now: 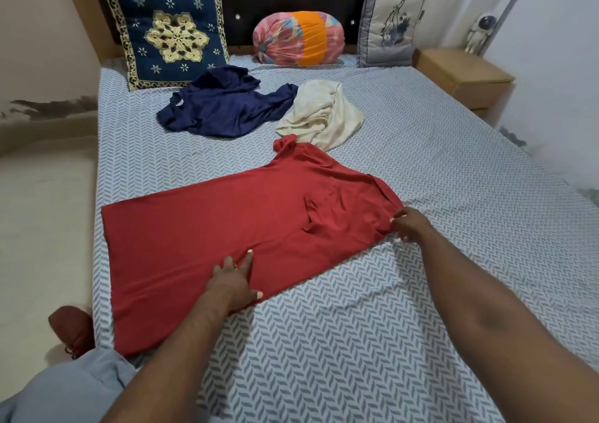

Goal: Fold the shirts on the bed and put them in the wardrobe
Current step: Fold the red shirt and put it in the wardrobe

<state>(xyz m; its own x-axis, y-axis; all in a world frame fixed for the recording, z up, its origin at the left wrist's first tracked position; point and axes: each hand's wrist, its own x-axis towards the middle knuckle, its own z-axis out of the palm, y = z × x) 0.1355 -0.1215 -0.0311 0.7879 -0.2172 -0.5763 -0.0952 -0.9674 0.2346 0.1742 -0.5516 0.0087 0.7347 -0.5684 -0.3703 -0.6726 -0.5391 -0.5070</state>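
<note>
A red shirt (207,241) lies spread across the bed (421,169), its hem to the left and its collar to the right. My left hand (235,281) rests flat on the shirt's near edge with fingers straight. At the collar end, my right hand (410,224) pinches the red fabric by the shoulder. Farther up the bed lie a crumpled navy shirt (223,108) and a crumpled cream shirt (324,114), side by side. The wardrobe is out of view.
Three pillows lean on the headboard: a navy patterned cushion (168,33), a pink-orange bolster (298,38) and a grey cushion (390,30). A wooden nightstand (463,75) stands to the right of the bed. A brown shoe (71,327) sits on the floor at the left.
</note>
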